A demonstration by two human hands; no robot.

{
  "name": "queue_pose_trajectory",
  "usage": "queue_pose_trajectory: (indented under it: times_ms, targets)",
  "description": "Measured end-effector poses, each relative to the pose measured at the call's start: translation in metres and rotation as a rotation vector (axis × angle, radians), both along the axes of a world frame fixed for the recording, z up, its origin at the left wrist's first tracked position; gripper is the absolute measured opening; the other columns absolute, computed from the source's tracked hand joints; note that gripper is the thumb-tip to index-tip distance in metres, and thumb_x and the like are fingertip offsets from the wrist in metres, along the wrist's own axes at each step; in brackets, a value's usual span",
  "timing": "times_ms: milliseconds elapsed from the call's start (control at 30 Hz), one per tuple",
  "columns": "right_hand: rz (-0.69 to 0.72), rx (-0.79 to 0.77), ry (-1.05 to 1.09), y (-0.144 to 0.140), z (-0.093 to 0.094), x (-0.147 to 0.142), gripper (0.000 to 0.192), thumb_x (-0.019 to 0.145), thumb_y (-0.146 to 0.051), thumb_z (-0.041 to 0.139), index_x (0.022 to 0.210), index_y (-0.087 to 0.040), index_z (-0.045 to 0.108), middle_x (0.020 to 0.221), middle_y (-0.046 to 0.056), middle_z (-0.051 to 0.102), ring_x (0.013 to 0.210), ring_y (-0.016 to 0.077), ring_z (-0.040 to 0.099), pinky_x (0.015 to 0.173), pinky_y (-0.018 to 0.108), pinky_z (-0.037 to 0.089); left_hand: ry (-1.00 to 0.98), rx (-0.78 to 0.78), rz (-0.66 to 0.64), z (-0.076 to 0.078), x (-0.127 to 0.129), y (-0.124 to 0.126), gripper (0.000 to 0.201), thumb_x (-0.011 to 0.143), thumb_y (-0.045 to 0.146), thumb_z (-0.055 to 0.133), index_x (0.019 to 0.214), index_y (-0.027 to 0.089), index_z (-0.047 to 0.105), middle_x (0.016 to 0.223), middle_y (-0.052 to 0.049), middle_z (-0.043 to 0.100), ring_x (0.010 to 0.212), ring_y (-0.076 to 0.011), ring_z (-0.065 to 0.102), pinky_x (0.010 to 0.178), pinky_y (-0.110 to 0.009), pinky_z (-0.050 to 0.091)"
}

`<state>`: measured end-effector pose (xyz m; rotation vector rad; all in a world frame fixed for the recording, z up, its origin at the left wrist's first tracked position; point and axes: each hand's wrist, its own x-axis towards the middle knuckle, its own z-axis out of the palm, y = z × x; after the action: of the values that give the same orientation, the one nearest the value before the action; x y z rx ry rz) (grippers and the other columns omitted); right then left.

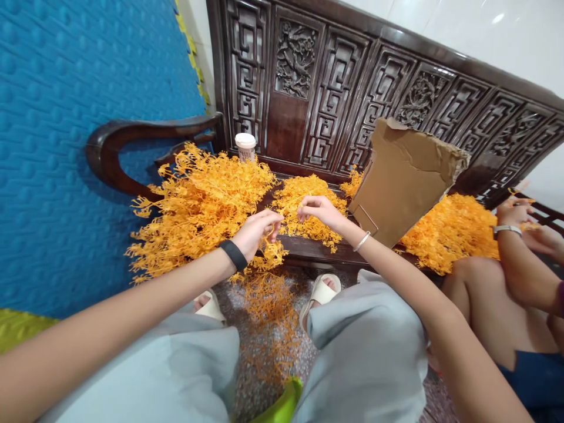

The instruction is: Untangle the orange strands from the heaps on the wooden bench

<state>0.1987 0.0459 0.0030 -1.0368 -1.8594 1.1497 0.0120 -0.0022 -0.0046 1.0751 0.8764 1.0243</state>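
Sprigs of orange plastic [198,200] lay heaped at the left of the worktop [304,245], a white-lidded tub [245,147] behind them. The left hand [258,230] had curled fingers before that heap; whether they gripped a sprig could not be told. A smaller heap [308,187] lay beyond the right hand [321,212], whose fingers bent together, grip unclear. Rightward stood cardboard [405,176], another orange heap [453,232] and a co-worker's hand [513,211].
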Motion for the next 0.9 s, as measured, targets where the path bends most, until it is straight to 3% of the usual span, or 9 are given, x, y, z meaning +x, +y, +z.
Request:
queue_pose_trajectory:
  times_ms: [100,300,600,700,833,900]
  targets:
    - [-0.061,0.148,-0.211,0.008,-0.006,0.005,0.011,0.07,-0.021,0.054,0.062,-0.013,0.053,0.059,-0.001,0.057,0.056,0.0087,0.052,0.059,0.022,0.038,0.017,-0.026,-0.049,-0.004,0.001,0.0,0.02,0.066,0.027,0.061,0.058,0.015,0.048,0.052,0.004,0.043,0.041,-0.0039,0.034,0.042,-0.02,0.024]
    - [-0.103,0.363,-0.734,0.026,-0.017,0.011,0.016,0.077,-0.021,0.048,0.067,-0.011,0.056,0.059,-0.001,0.053,0.055,0.0073,0.042,0.057,0.02,0.029,0.162,-0.134,0.028,-0.012,0.013,0.002,0.016,0.064,0.024,0.059,0.058,0.014,0.047,0.052,0.004,0.042,0.039,-0.0032,0.028,0.039,-0.018,0.01]
    - [-0.215,0.544,-0.969,0.043,-0.009,0.002,0.022,0.081,-0.024,0.042,0.074,-0.012,0.06,0.064,0.004,0.057,0.057,0.0109,0.043,0.058,0.023,0.027,0.117,-0.079,0.141,-0.009,0.029,0.015,0.014,0.062,0.018,0.053,0.052,0.015,0.043,0.05,0.005,0.04,0.04,-0.0033,0.028,0.037,-0.016,0.014]
    - [-0.368,0.511,-1.07,0.056,-0.002,0.018,0.026,0.083,-0.023,0.04,0.079,-0.011,0.062,0.076,0.011,0.063,0.067,0.0148,0.052,0.062,0.024,0.03,0.141,-0.104,0.183,-0.005,0.03,0.006,0.015,0.061,0.016,0.053,0.051,0.016,0.042,0.047,0.006,0.038,0.037,-0.0029,0.027,0.036,-0.017,0.013]
    - [-0.809,0.254,-1.139,0.06,-0.007,0.079,0.029,0.084,-0.023,0.037,0.088,-0.011,0.064,0.093,0.017,0.064,0.082,0.0201,0.058,0.063,0.024,0.034,0.172,-0.115,0.066,0.001,0.022,-0.017,0.014,0.064,0.018,0.052,0.053,0.016,0.043,0.047,0.005,0.04,0.035,-0.0029,0.027,0.037,-0.018,0.011]
    - [-0.891,0.162,-1.098,0.056,-0.018,0.107,0.029,0.084,-0.025,0.039,0.091,-0.013,0.064,0.094,0.015,0.065,0.085,0.0207,0.059,0.063,0.024,0.035,0.124,-0.083,0.026,0.005,0.015,-0.023,0.013,0.064,0.02,0.053,0.055,0.017,0.044,0.049,0.005,0.042,0.036,-0.0031,0.029,0.037,-0.018,0.013]
